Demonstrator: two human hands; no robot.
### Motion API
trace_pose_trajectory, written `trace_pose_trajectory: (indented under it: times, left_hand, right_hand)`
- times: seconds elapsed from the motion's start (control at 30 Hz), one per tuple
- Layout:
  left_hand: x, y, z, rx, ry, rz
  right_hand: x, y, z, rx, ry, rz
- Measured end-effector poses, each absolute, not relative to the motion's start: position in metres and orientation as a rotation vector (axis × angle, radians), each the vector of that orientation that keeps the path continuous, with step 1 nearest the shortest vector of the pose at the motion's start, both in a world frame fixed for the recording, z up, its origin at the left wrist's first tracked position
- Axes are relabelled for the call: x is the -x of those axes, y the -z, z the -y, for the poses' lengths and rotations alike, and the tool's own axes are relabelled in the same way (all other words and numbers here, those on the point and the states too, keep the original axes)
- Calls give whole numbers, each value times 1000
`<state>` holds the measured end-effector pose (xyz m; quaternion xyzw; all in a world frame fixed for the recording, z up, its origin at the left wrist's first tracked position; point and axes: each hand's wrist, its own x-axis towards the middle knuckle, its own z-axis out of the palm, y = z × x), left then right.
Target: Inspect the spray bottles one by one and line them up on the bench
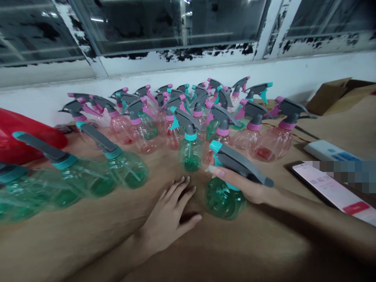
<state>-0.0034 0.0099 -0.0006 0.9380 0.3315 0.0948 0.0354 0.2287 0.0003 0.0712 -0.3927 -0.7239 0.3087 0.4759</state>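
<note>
A green spray bottle (225, 199) with a grey and teal trigger head is in my right hand (246, 184), whose fingers wrap round its neck. The bottle is upright, at or just above the tabletop; I cannot tell which. To its left my left hand (170, 213) lies palm down on the table, fingers stretched out and holding nothing. Just beyond the fingertips stands another green spray bottle (190, 154) with a teal collar. Several more green spray bottles (129, 168) form a row on the left.
Several pink spray bottles (145, 135) crowd the back of the table (88, 243) near the wall. A red bag or cover (26, 135) is at far left. On the right are a phone (331, 188), a white device (329, 150) and an open cardboard box (337, 96).
</note>
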Motion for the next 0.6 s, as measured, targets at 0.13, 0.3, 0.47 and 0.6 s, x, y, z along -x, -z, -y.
trace_pose_trajectory:
  times: [0.13, 0.3, 0.47, 0.6]
  left_hand:
    - [4, 3, -11, -2889, -310, -1016]
    - [4, 3, -10, -2882, -336, -1028]
    - [4, 5, -11, -2868, -355, -1035]
    - [4, 7, -12, -2872, -368, -1036]
  right_hand:
    - [-228, -72, -1, 943, -754, 1764]
    - [-226, -65, -2, 890, -857, 1671]
    - [-226, -62, 0, 881, -936, 1656]
    - [-225, -59, 0, 972, -834, 1618]
